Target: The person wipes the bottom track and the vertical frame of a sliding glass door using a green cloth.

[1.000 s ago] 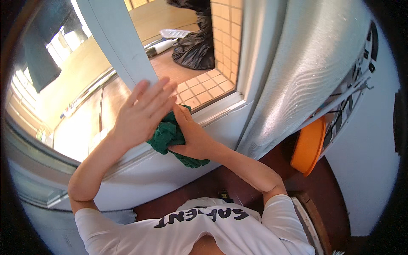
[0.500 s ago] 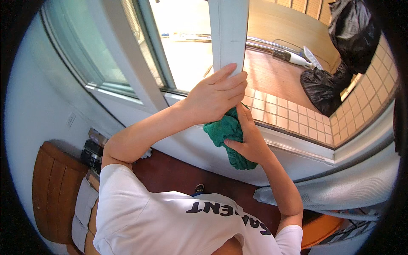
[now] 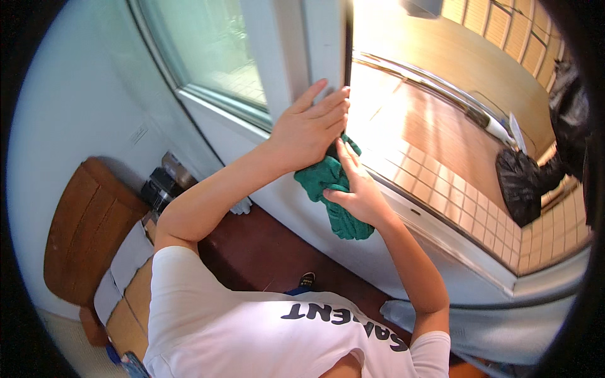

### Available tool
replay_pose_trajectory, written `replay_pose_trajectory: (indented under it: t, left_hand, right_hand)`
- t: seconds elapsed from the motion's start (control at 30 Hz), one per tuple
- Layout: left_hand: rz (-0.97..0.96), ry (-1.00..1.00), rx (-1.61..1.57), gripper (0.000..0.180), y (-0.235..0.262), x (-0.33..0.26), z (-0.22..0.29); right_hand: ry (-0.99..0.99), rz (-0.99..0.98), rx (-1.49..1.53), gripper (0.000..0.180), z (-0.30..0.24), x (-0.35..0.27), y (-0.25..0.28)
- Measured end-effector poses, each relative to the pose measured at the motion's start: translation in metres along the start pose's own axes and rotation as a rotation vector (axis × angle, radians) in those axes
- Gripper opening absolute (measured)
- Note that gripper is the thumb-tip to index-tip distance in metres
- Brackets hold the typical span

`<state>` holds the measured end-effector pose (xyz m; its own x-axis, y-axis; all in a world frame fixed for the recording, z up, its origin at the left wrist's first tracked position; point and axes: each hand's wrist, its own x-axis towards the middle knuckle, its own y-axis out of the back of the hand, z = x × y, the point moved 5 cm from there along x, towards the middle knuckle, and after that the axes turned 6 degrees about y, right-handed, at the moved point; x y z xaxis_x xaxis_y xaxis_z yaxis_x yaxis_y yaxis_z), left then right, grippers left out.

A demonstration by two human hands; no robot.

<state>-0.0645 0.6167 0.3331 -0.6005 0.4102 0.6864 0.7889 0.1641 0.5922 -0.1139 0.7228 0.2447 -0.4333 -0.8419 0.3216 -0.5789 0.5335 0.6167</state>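
Two bare hands work at a white window frame [image 3: 296,44], seen from above the person's head. There is one green cloth [image 3: 328,189], one frame post, two black bags and one wooden seat.

The left hand [image 3: 309,129] lies flat and open against the post, fingers spread, gripping nothing. The right hand [image 3: 356,189] is just below and to its right, fingers partly curled round the green cloth, which it presses against the base of the post where post meets sill [image 3: 441,233]. The cloth hangs down from that hand, bunched.

Beyond the open sash, far and to the right, lies a sunlit balcony floor of small tan tiles [image 3: 441,183], with one black bag [image 3: 523,186] on it and a second at the far right edge. To the left is a closed pane [image 3: 201,57] in a pale wall. Near left stands the brown wooden seat [image 3: 88,227] on a dark red-brown floor [image 3: 265,252].

Compared with half a second ago, the view has swung slightly, and both hands sit at the same post, the cloth still pressed beneath the left hand.
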Motion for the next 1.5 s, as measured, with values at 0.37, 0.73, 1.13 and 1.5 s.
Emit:
replay_pose_trajectory:
  t: [0.37, 0.73, 1.13, 1.5]
  left_hand:
    - [0.049, -0.038, 0.057, 0.028, -0.006, -0.016, -0.018]
    - [0.126, 0.106, -0.708, 0.031, 0.013, -0.059, -0.003]
    - [-0.175, 0.942, -2.341, 0.116, -0.043, -0.025, 0.176]
    - [0.196, 1.491, -1.991, 0.052, -0.037, -0.004, 0.192]
  right_hand:
    - [0.039, 0.044, 0.110, 0.099, -0.007, 0.016, -0.012]
    - [-0.185, 0.377, 0.660, 0.087, -0.007, -0.104, 0.119]
    - [-0.057, -0.130, 0.447, 0.088, 0.004, -0.078, 0.141]
    - [-0.034, -0.344, 0.733, 0.063, 0.042, -0.060, 0.147]
